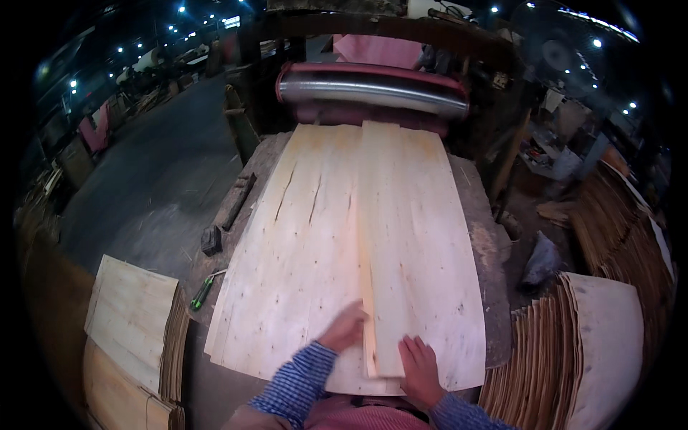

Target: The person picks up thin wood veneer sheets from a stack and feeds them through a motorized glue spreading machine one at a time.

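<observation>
A wide stack of pale wood veneer sheets [308, 236] lies on the table in front of me, with long dark cracks in the top sheet. Over its right-centre lies a narrow veneer strip [390, 251], running from near me toward the roller. My left hand [345, 327], slightly blurred, has its fingers curled at the strip's left edge near the close end. Flat across the strip's lower right edge rest the outstretched fingers of my right hand [421, 367].
A shiny metal roller [373, 89] with pink ends spans the table's far end. Veneer stacks stand at left [132, 315] and right [605, 337]. A green-handled cutter [203, 292] and a dark bar [238, 202] lie along the table's left edge. A fan [557, 54] is at far right.
</observation>
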Demonstrator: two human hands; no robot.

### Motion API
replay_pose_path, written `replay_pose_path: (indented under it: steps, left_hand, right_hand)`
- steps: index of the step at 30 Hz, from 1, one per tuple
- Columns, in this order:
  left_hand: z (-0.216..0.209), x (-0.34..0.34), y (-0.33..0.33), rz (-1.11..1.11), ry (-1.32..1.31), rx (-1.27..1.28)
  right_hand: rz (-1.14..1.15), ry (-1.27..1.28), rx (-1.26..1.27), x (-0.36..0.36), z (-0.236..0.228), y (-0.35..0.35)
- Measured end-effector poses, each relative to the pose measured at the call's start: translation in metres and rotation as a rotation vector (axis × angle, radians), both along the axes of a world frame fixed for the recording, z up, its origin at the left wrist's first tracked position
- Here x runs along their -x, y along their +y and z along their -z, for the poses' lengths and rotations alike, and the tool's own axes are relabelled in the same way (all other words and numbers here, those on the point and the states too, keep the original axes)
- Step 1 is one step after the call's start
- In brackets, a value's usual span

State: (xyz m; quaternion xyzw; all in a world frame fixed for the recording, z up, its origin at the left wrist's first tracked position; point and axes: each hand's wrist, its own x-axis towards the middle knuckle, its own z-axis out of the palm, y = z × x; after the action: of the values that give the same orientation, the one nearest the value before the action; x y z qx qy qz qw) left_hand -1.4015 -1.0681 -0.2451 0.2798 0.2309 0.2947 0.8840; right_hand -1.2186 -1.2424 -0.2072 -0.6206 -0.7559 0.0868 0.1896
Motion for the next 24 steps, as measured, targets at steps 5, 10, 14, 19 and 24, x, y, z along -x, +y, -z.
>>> replay_pose_path:
  steps: [5, 10, 14, 19, 24]
  left_hand:
    - [-0.011, 0.081, 0.0, -0.347, 0.651, -0.003]
    - [-0.003, 0.138, -0.127, -0.622, 0.615, 0.33]
    - [0.036, 0.135, -0.187, -0.946, 0.62, 0.611]
    - [0.051, 0.125, -0.193, -1.086, 0.676, 0.48]
    - [0.071, 0.144, -0.203, -1.096, 0.529, 0.61]
  right_hand:
    - [0.023, -0.009, -0.005, -0.01, 0.058, 0.13]
    - [0.098, -0.104, -0.111, -0.014, 0.125, 0.239]
    - [0.153, -0.172, -0.139, -0.028, 0.135, 0.326]
    - [0.253, -0.057, -0.028, -0.035, 0.116, 0.358]
    - [0.077, -0.071, -0.067, -0.026, 0.132, 0.222]
